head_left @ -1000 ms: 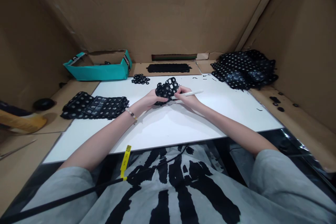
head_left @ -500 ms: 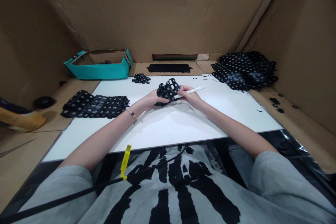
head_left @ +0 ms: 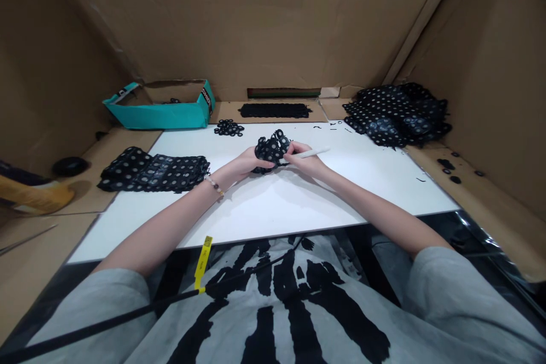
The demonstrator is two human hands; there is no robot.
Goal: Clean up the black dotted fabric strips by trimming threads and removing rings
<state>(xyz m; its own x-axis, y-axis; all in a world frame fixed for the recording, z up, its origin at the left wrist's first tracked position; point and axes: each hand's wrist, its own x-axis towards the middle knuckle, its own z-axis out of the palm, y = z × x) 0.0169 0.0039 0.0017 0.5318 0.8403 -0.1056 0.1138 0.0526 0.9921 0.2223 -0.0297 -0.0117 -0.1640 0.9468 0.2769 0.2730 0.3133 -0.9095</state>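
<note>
My left hand is closed on a bunched piece of black sheet with pale round dots, its thumb lying across the near edge. Some round holes show along the piece's upper right part. Between the fingers of my right hand is a slim white pen-like tool, held like a pen. Its tip points left and reaches the dotted piece; the exact contact is too small to make out. Both hands are just above the white board.
Folded dotted sheets lie left, and a larger dotted pile sits back right. Small black rings are near a teal box. A black strip stack is at the back. Cardboard walls surround the board.
My right hand and the pen-like tool have shifted slightly left and down against the dotted piece. The piece's top edge has sunk a little. My left hand stays nearly still.
</note>
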